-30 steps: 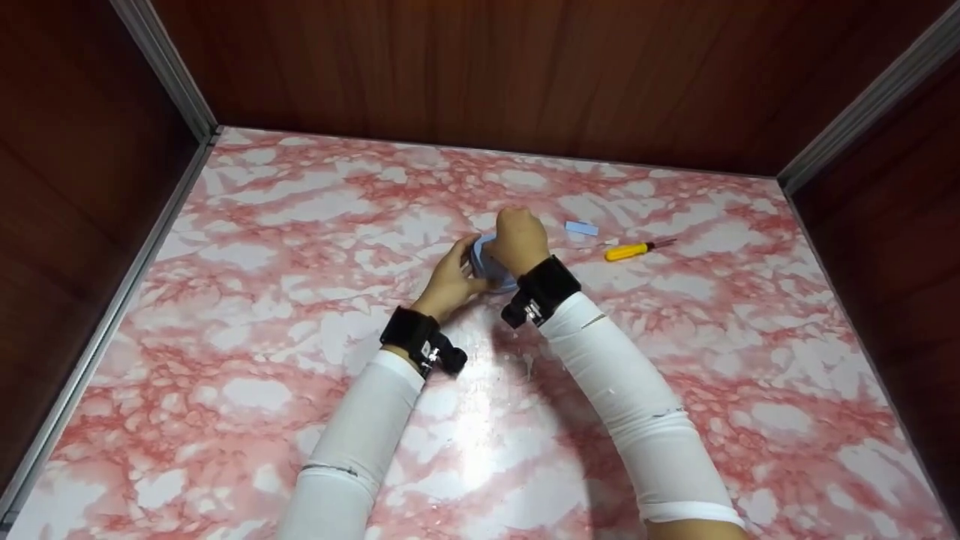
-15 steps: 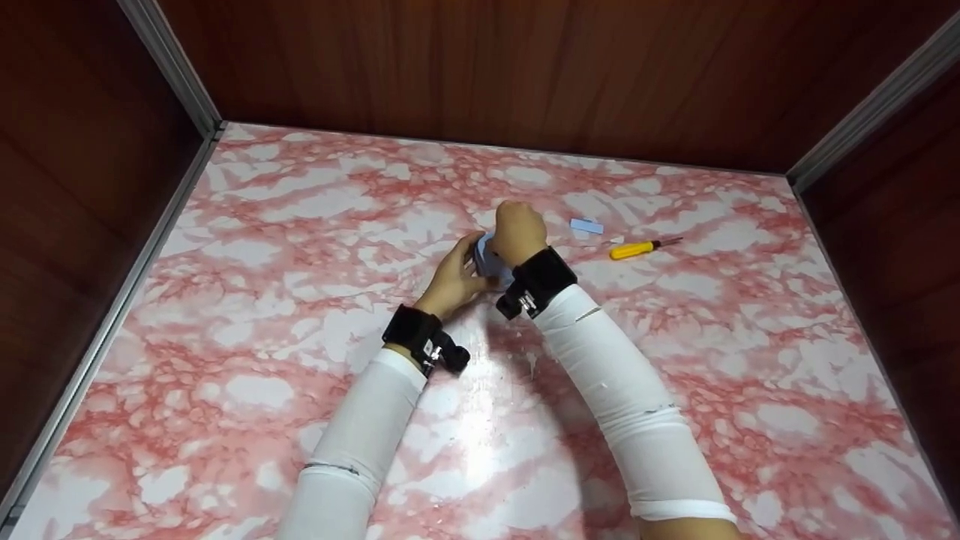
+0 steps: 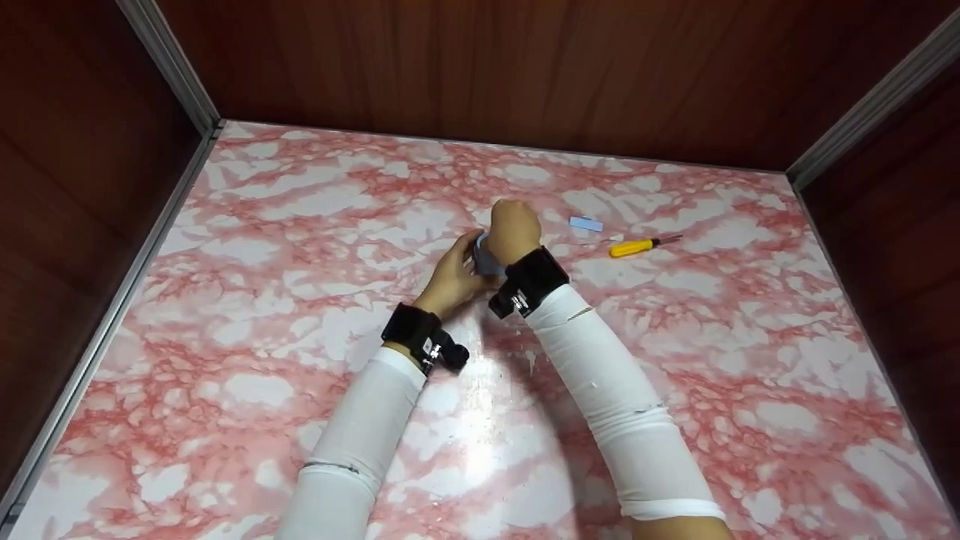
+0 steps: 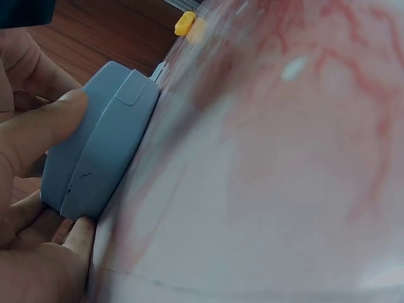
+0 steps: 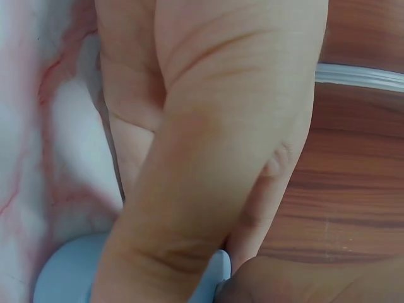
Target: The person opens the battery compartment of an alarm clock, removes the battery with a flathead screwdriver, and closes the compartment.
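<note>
A rounded blue-grey plastic case (image 4: 110, 142) is held near the table surface. My left hand (image 3: 454, 277) grips its left and near side, with fingertips on its lower edge in the left wrist view. From above, my right hand (image 3: 514, 231) bends over the case with curled fingers and hides most of its top. In the left wrist view a thumb (image 4: 57, 123) presses the upper face of the case. The right wrist view shows the right thumb and fingers closed at the case's rim; what they pinch there is hidden.
A small light-blue rectangular piece (image 3: 586, 223) lies right of the hands. Beside it is a yellow-handled screwdriver (image 3: 631, 248), its shaft pointing right. Dark wood-grain panels (image 3: 480, 75) wall the back and sides of the red-and-white marbled table (image 3: 300, 247).
My right hand and forearm have shifted slightly left, and the wrist has turned over the case. The left hand keeps its grip. The view has moved a little.
</note>
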Available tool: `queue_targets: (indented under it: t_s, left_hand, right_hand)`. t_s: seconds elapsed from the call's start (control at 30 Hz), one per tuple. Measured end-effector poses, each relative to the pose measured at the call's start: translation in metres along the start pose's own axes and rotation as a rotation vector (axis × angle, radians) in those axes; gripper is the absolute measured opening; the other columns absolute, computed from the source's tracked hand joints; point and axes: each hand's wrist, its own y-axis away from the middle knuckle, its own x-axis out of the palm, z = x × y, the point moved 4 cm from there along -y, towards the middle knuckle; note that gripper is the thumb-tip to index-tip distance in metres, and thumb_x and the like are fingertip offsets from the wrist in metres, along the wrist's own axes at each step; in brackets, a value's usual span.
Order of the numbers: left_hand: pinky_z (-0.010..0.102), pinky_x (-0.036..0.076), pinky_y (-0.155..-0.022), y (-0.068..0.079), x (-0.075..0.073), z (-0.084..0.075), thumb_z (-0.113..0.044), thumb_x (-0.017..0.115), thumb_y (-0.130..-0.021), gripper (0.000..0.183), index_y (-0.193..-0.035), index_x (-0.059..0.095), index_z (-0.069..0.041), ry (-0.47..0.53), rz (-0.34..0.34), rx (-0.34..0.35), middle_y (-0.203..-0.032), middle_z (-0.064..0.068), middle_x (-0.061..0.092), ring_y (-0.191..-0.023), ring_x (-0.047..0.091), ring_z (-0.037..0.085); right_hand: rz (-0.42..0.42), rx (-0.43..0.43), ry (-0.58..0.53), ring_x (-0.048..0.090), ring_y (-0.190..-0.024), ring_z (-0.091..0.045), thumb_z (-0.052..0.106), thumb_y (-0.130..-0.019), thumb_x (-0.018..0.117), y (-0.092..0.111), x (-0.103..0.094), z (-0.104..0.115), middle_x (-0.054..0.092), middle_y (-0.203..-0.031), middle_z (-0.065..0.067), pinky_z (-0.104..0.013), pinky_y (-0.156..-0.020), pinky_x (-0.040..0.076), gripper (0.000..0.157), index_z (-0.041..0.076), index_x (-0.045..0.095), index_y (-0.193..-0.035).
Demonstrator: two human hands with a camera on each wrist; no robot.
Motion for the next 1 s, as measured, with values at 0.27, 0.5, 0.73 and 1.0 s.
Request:
queue_targets:
  t_s: [0.27, 0.5, 0.73, 1.0]
  left_hand:
    - [0.034, 0.041, -0.115, 0.002, 0.0, 0.001, 0.013, 0.076, -0.078, 0.091, -0.156, 0.034, -0.004, 0.032, -0.002, -0.028, -0.158, 0.018, 0.039, -0.143, 0.041, 0.03]
    - [0.031, 0.038, -0.117, 0.002, 0.0, 0.001, 0.013, 0.078, -0.077, 0.092, -0.156, 0.033, -0.003, 0.07, 0.003, -0.032, -0.159, 0.017, 0.037, -0.145, 0.039, 0.029]
    - [0.03, 0.038, -0.116, 0.001, 0.001, 0.001, 0.018, 0.073, -0.078, 0.089, -0.155, 0.032, 0.001, 0.1, 0.0, -0.024, -0.158, 0.022, 0.036, -0.146, 0.037, 0.03]
    - [0.029, 0.04, -0.115, -0.001, 0.001, 0.001, 0.022, 0.066, -0.077, 0.088, -0.155, 0.031, 0.002, 0.061, -0.004, -0.021, -0.155, 0.023, 0.039, -0.146, 0.036, 0.03]
  right_hand:
    - [-0.041, -0.036, -0.003, 0.068, -0.098, -0.041, 0.013, -0.081, 0.075, 0.002, 0.004, 0.0, 0.072, -0.102, -0.026, -0.049, -0.086, 0.06, 0.03, -0.009, 0.072, -0.101]
    - [-0.024, -0.041, -0.007, 0.067, -0.101, -0.041, 0.015, -0.08, 0.076, 0.002, 0.003, -0.003, 0.071, -0.105, -0.026, -0.049, -0.089, 0.059, 0.034, -0.009, 0.07, -0.103]
    - [-0.011, -0.069, -0.015, 0.068, -0.101, -0.044, 0.016, -0.078, 0.08, 0.003, 0.002, -0.006, 0.07, -0.104, -0.028, -0.051, -0.088, 0.059, 0.037, -0.011, 0.069, -0.101]
    - [0.005, -0.076, -0.104, 0.068, -0.089, -0.039, 0.016, -0.076, 0.08, 0.002, -0.001, -0.014, 0.071, -0.093, -0.022, -0.052, -0.081, 0.058, 0.026, -0.002, 0.063, -0.083]
